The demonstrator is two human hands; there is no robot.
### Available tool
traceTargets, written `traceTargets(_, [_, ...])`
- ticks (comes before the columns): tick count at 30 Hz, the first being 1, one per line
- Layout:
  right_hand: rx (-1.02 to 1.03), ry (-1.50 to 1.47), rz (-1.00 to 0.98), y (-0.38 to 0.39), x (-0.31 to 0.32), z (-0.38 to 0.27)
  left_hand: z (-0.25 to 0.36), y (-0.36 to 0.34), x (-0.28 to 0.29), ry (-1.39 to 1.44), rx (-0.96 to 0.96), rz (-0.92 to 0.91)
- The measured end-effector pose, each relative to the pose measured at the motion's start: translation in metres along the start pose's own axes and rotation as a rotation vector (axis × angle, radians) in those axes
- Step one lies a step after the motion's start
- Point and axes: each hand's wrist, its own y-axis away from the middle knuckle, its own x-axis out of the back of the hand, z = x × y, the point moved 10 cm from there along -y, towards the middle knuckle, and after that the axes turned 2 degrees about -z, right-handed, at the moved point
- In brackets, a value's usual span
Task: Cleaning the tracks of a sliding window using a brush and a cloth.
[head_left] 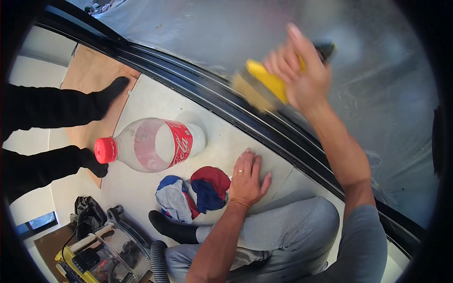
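"What's in the right hand [304, 78]?"

"A brush [271, 85] with a yellow handle and pale bristles [250, 94]. The fingers are wrapped round it, with one digit sticking out. Hand and brush are both blurred."

"Where are the bristles?"

"Left of that hand and a little below it, over the black door track [188, 73]. I can't tell whether they touch it."

"And the left hand [247, 181]?"

"Palm down on the pale floor [222, 137], fingers somewhat spread, gripping nothing. It has a ring [240, 170] on one finger, and there's a thin band [239, 203] at the wrist."

"Anything close to it?"

"Just to its left, a red and dark blue cloth [210, 188]. Beyond that, a grey, blue and red one [174, 200]. Both are crumpled."

"What about the bottle [151, 144]?"

"Farther left of the left hand and higher up. It's clear plastic, with a red cap [106, 150] and a red label."

"And farther out?"

"Well to the lower left of the left hand, a vacuum cleaner [101, 250] with a ribbed hose [158, 262]. Far left of both hands, someone else's legs [52, 108] in black, by a brown board [89, 70]. Behind the right hand, a plastic sheet [188, 28]."
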Motion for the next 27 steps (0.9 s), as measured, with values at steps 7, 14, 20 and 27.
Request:
traceTargets(7, [0.027,0.362,0.26,0.064,0.083,0.033,0.006,-0.005,-0.006,0.01,-0.007,-0.008])
traceTargets(14, [0.081,0.296,0.354,-0.033,0.035,0.105,0.004,-0.002,-0.002,-0.005,-0.005,-0.018])
traceTargets(20, [0.167,0.428,0.405,-0.098,-0.024,0.135,0.007,-0.006,-0.01,-0.02,-0.011,-0.038])
traceTargets(27, [0.11,0.139,0.187,-0.089,-0.035,0.045,0.001,-0.002,-0.003,-0.013,-0.001,-0.013])
